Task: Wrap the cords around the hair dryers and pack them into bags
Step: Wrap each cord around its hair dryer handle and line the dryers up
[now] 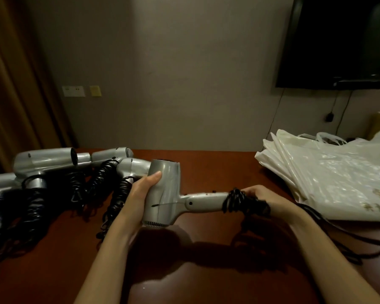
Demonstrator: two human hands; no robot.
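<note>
A silver hair dryer [162, 194] is held above the brown table [217, 172], barrel upright and handle pointing right. My left hand [140, 189] grips the barrel. Black coiled cord [237, 201] is wound around the end of the handle, and my right hand [259, 198] grips the cord there. The loose rest of the cord [338, 235] trails right across the table. Several more silver hair dryers [48, 161] with black coiled cords [101, 181] lie in a heap at the left.
A stack of white plastic bags [329, 172] lies on the table's right side. A dark television [338, 40] hangs on the wall above it, with wires running down. A brown curtain [13, 84] hangs at the left.
</note>
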